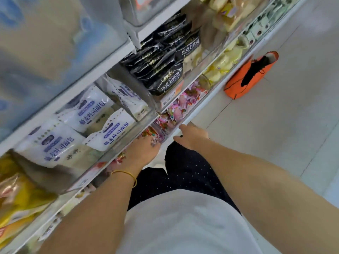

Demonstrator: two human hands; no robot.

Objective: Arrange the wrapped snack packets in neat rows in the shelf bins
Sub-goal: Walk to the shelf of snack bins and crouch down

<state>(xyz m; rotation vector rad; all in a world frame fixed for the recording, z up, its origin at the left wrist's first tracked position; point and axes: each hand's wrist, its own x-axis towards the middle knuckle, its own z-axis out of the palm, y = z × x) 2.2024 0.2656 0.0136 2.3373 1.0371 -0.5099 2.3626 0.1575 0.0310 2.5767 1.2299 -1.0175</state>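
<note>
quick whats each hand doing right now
left hand: down among the pink snack packets, grip cannot be told
right hand: open, holding nothing

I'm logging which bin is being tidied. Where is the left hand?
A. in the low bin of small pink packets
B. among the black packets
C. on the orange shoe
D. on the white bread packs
A: the left hand reaches in among the small pink packets, beneath the white packs.

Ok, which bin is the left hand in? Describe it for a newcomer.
On the white shelf unit, find the white bread bags. Just below them, the left hand reaches into a clear bin. It holds small pink-and-red packets, unlike the pale yellow ones further along.
</note>
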